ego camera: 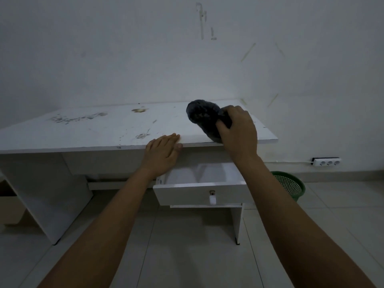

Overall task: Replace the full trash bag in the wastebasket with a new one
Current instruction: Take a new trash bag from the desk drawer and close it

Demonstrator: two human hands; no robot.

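Right hand: the right hand (239, 129) reaches over the front right part of the desk top, fingers and thumb curled round a dark bundle, which it grips from the near side.
Left hand: the left hand (163, 151) lies flat at the front edge of the desk, fingers straight and close together on the top surface, thumb below the edge; it holds nothing.
Wall: a pale wall (145, 48) with scuffs and faint streaks stands behind the desk.
Desk: a white desk (93, 129) stands against the wall, its top marked with stains and smudges.
Floor: light tiles (187, 256) run beneath the desk and both forearms.
Drawer: a white drawer (199, 194) under the desk's right side is pulled out; a small lock and pull show on its front.
Trash bag bundle: the dark, crumpled bundle (200, 116), probably folded or rolled trash bags, sits on the desk top near its front right edge, in the right hand's grasp.
Wastebasket: a green mesh wastebasket (291, 185) stands on the floor to the right of the desk, partly hidden by the right forearm.
Power strip: a white power strip (326, 162) lies by the base of the wall, beyond the wastebasket.
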